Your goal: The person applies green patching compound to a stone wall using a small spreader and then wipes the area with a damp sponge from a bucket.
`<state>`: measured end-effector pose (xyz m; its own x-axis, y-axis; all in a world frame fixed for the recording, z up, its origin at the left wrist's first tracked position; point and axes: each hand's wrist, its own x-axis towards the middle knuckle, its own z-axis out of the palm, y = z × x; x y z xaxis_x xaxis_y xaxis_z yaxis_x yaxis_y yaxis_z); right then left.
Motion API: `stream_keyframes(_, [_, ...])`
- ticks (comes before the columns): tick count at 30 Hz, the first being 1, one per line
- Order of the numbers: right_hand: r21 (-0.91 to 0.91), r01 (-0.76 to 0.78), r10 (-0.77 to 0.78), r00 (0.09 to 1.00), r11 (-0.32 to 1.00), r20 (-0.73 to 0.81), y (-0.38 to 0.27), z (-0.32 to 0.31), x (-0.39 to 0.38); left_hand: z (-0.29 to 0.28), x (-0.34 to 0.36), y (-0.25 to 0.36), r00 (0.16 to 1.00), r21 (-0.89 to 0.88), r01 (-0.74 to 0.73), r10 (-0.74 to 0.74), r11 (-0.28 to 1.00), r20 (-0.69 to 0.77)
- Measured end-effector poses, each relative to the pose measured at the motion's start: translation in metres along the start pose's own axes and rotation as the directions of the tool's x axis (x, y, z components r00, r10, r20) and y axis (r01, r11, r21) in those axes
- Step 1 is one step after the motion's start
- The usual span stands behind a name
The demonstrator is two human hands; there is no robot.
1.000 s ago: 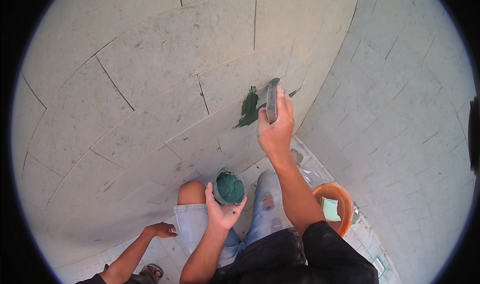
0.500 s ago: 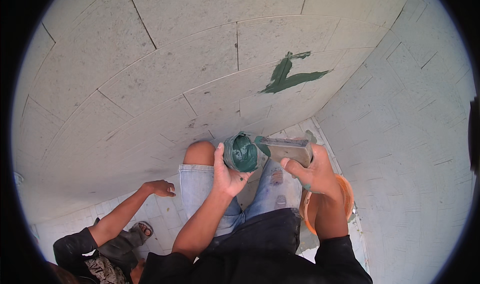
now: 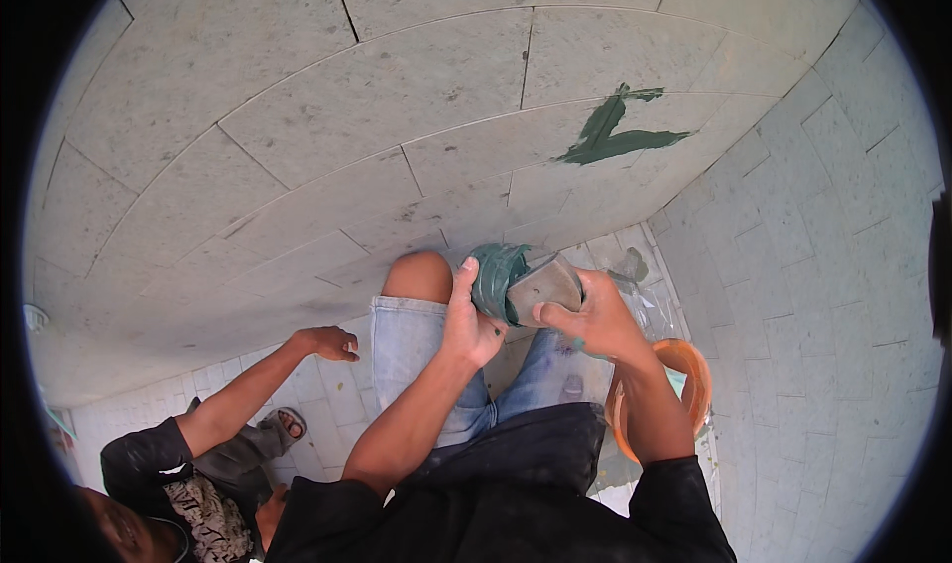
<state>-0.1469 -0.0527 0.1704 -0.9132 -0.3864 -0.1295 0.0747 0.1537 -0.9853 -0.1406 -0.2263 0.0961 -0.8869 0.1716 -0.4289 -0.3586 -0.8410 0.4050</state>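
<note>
My left hand (image 3: 468,325) grips a small round tub (image 3: 495,280) coated in dark green paste, held over my knees. My right hand (image 3: 585,320) holds a flat grey float (image 3: 540,283), tilted, with its left edge against the mouth of the tub and the paste there. On the tiled wall (image 3: 288,87) in front of me, above and to the right of the tub, a smeared patch of green paste (image 3: 610,141) crosses the joints between pale tiles.
A second tiled wall (image 3: 813,226) meets it at a corner on the right. An orange bucket (image 3: 699,375) stands beside my right leg on the tiled floor (image 3: 337,394). At lower left a co-worker (image 3: 139,474) reaches an arm toward the front wall's base.
My right hand has come down from the wall to the tub with the float, which has turned into the tub's mouth. My left hand has risen with the tub, which is now tipped toward the float.
</note>
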Motion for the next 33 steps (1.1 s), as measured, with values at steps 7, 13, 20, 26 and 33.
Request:
stream_keyframes(7, [0.619, -0.201, 0.284, 0.958, 0.759, -0.036, 0.023, 0.002, -0.012, -0.008, 0.004, -0.004, 0.994, 0.085, -0.085, 0.091, 0.993, -0.064])
stream_keyframes(13, [0.740, 0.255, 0.193, 0.866, 0.622, -0.461, 0.004, -0.016, -0.005, -0.001, 0.005, -0.001, 0.999, -0.061, -0.021, 0.019, 0.998, -0.036])
stream_keyframes(20, [-0.351, 0.335, -0.423, 0.171, 0.874, -0.890, -0.025, -0.096, 0.061, 0.004, 0.003, -0.004, 0.998, -0.055, 0.029, -0.032, 0.998, -0.062])
stream_keyframes(26, [-0.829, 0.015, -0.826, 0.103, 0.559, -0.555, -0.033, -0.034, 0.107, -0.001, 0.001, -0.005, 0.994, -0.013, 0.039, -0.040, 0.999, -0.098])
stream_keyframes(33, [-0.331, 0.510, -0.489, 0.212, 0.794, -0.846, -0.029, -0.075, 0.067, 0.003, 0.000, -0.006, 0.996, -0.024, 0.068, -0.070, 0.997, -0.061])
